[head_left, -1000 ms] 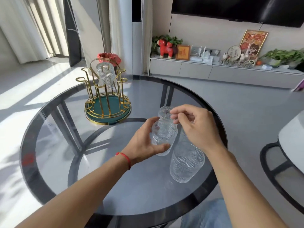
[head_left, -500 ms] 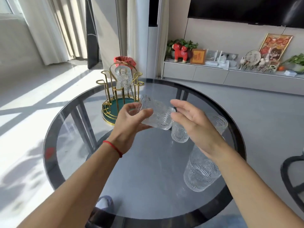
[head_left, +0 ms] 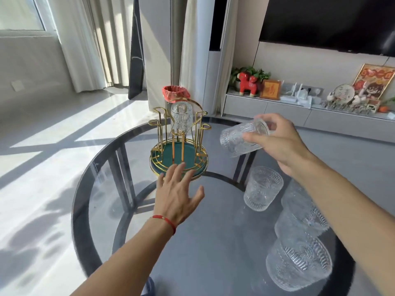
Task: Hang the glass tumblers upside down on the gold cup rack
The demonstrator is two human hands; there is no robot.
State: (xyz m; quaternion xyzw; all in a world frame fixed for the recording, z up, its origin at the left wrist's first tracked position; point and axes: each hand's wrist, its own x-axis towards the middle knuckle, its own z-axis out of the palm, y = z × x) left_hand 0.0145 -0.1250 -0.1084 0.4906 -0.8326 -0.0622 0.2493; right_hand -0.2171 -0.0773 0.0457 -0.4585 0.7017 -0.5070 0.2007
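Sunlight pours across the round glass table (head_left: 111, 210), where the gold cup rack (head_left: 178, 144) stands toward the far side with one tumbler (head_left: 181, 117) already hung mouth-down on a prong. The right hand (head_left: 280, 139) has fingers and thumb wrapped round another ribbed tumbler (head_left: 242, 138), lifted and tipped on its side just right of the rack. The left hand (head_left: 177, 193) is spread open and empty, reaching toward the rack's green base. Three more tumblers (head_left: 263, 188) wait upright nearer the table's right edge.

That glass looks hard, fairly heavy and breakable; the ribbing should help against slipping, and gripping round the body seems wisest. Free prongs look crowded together, though I can't judge their spacing well from here. Open tabletop lies on the left.
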